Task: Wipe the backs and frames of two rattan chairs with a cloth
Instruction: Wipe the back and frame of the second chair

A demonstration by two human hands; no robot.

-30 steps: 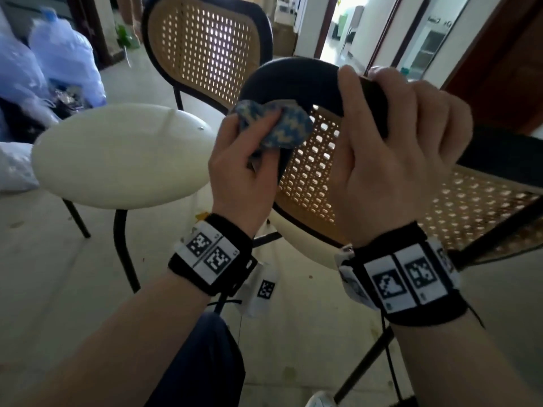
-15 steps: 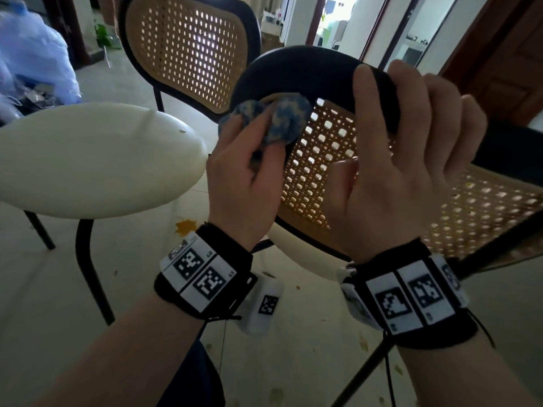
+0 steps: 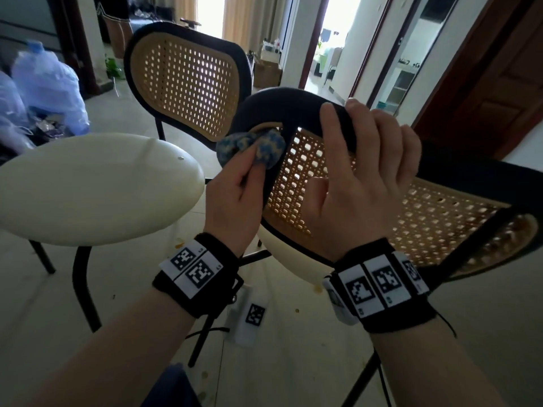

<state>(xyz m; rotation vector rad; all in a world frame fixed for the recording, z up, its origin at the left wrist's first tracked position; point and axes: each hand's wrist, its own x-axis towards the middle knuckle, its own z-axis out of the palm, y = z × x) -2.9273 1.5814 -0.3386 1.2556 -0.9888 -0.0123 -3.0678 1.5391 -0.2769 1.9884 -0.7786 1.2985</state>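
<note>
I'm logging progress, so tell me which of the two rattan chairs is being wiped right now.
The near chair, tilted toward the camera. The right hand grips its black frame while the left hand presses the cloth on it. The far chair stands upright, untouched.

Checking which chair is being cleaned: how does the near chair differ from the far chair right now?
The near chair is tilted over, gripped at its frame by the right hand; the far chair stands upright, untouched. The left hand presses the cloth on the near chair's frame, not the far one. Both have dark frames and woven backs.
</note>
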